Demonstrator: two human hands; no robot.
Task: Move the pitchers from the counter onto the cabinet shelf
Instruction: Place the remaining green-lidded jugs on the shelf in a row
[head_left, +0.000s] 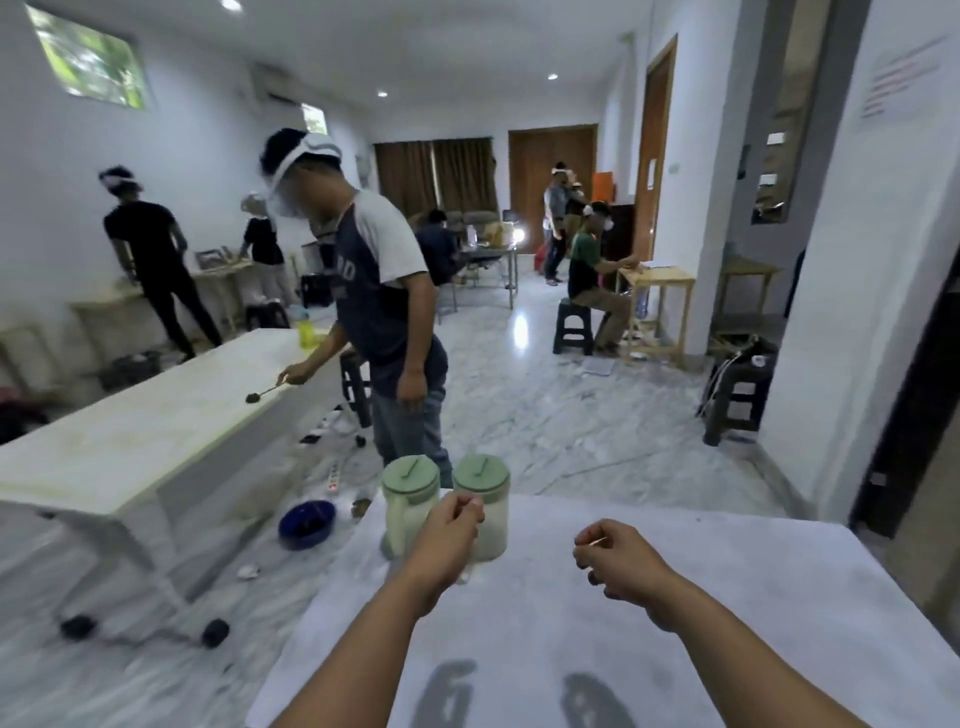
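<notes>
Two translucent white plastic pitchers with sage-green round lids sit side by side, touching or nearly so, at the far left corner of the white counter (675, 597) in front of you. Left pitcher (408, 506) is fully in view; right pitcher (485, 512) is partly behind your left hand (449, 538).

Your left hand is curled into a loose fist right at the right pitcher's near side, approx where a handle would be. Can't tell if the fingers are actually wrapped round a handle or just up against the body, since the hand blocks it. My read: you're going for the handle side because that's the easy carry point.

Your right hand (610, 558) hangs over bare counter, well apart from both pitchers, fingers curled in, thumb and forefinger pinched narrow, holding nothing I can see. Prob. waiting its turn for the second pitcher.

Contents: both look pale and cloudy through the walls. Could be empty, could be milky liquid, too blurred to call. Lids are on, so spill risk looks low if you keep them upright.

No cabinet shelf in view yet. Both pitchers are on the counter, so the job looks barely begun.
</notes>
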